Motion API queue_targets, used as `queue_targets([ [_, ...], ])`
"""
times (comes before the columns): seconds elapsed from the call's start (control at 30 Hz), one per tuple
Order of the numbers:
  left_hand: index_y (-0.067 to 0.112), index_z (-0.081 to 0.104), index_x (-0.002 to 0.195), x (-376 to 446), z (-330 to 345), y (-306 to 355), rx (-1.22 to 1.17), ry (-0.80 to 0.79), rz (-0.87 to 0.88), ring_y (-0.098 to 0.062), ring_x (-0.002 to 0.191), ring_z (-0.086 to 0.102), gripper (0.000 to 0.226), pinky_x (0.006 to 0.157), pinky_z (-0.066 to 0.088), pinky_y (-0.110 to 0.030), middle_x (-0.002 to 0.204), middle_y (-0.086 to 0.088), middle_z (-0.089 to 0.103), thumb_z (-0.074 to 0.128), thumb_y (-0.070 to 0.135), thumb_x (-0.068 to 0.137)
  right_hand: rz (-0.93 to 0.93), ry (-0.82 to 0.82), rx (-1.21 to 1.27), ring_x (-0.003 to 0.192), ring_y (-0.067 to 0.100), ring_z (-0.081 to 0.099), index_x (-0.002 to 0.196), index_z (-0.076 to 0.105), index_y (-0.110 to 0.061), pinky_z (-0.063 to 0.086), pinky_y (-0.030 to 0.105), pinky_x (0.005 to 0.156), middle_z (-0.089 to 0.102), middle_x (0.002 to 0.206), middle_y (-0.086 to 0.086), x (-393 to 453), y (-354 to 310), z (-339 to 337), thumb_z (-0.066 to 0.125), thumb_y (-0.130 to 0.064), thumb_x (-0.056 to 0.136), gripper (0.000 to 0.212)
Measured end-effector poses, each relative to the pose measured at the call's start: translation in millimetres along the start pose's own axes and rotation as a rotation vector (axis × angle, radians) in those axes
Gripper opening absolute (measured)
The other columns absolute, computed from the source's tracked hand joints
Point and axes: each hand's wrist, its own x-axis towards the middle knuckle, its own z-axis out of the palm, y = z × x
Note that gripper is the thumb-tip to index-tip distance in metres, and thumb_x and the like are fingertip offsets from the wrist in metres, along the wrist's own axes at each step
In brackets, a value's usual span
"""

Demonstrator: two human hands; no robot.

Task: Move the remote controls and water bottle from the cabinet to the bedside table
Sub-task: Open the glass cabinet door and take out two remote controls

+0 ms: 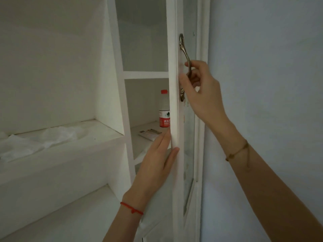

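White cabinet [120, 70], right hand [201, 89] gripping door handle [185, 55], left hand [157, 158] flat on door edge [173, 84]

White cabinet [120, 72], white door [173, 67] with brass-toned handle [185, 55]. Water bottle [164, 109]: red cap, red-and-white label. Right wall [262, 49] pale blue.

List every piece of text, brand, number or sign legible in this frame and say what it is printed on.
"农夫": white characters on the red band of the label of the clear plastic water bottle with a red cap; the rest is cut off by the white cabinet door.
Small print higher on that label: too blurred to read.
Flat white packet with dark and red markings on the shelf: print too small to read.
Nothing else carries text.
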Motion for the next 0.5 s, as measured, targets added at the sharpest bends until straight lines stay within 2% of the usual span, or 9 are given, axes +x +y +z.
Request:
queue_targets([
  [0.13,0.022,0.018,0.153,1.6,11.2,9.1,-0.067,-0.051,0.04,-0.003,0.143,0.028,0.059,0.116,0.03,-0.033,0.157,0.008,0.028,0.043,0.031,0.1,-0.039,-0.007,-0.163,0.101,0.011,0.052,0.135,0.043,-0.015,0.045,0.018,0.085,0.048,0.115,-0.003,-8.8,5.6,-18.0,0.06,-0.047,0.088,0.059],
  [0.2,0.022,0.016,0.153,2.7,17.0,14.3,-0.094,-0.07,0.068,-0.003,0.144,0.025,0.06,0.116,0.03,-0.033,0.158,0.008,0.026,0.044,0.028,0.101,-0.063,-0.029,-0.248,0.115,0.013,0.046,0.143,0.035,-0.014,0.044,0.027,0.098,0.044,0.126,-0.001,-10.3,8.3,-29.1,0.059,-0.053,0.085,0.073],
  [0.27,0.024,0.013,0.153,4.0,24.1,19.3,-0.117,-0.082,0.092,-0.002,0.145,0.021,0.062,0.118,0.027,-0.031,0.159,0.01,0.021,0.045,0.026,0.101,-0.07,-0.06,-0.323,0.129,0.016,0.038,0.148,0.027,-0.014,0.036,0.035,0.109,0.04,0.141,0.002,-12.1,10.4,-41.2,0.057,-0.057,0.085,0.082],
  [0.37,0.025,0.01,0.153,5.8,34.4,26.9,-0.181,-0.102,0.125,0.001,0.145,0.016,0.065,0.119,0.02,-0.025,0.16,0.012,0.015,0.046,0.027,0.1,-0.062,-0.086,-0.406,0.143,0.015,0.024,0.152,0.017,-0.013,0.017,0.026,0.118,0.027,0.156,0.001,-17.6,11.1,-58.8,0.053,-0.056,0.089,0.084],
  [0.43,0.026,0.008,0.153,7.7,41.5,31.9,-0.232,-0.119,0.158,0.004,0.145,0.014,0.066,0.119,0.017,-0.022,0.16,0.014,0.013,0.047,0.027,0.1,-0.077,-0.078,-0.445,0.144,0.014,0.021,0.153,0.015,-0.011,0.017,0.028,0.119,0.023,0.159,0.002,-21.2,10.0,-70.3,0.051,-0.053,0.091,0.083],
  [0.5,0.027,0.007,0.153,10.9,50.2,35.3,-0.269,-0.125,0.183,0.005,0.144,0.016,0.068,0.119,0.022,-0.025,0.16,0.016,0.011,0.048,0.028,0.099,-0.114,-0.078,-0.506,0.146,0.016,0.02,0.152,0.015,-0.009,0.016,0.034,0.121,0.021,0.159,0.004,-22.3,10.8,-81.0,0.049,-0.05,0.094,0.079],
])
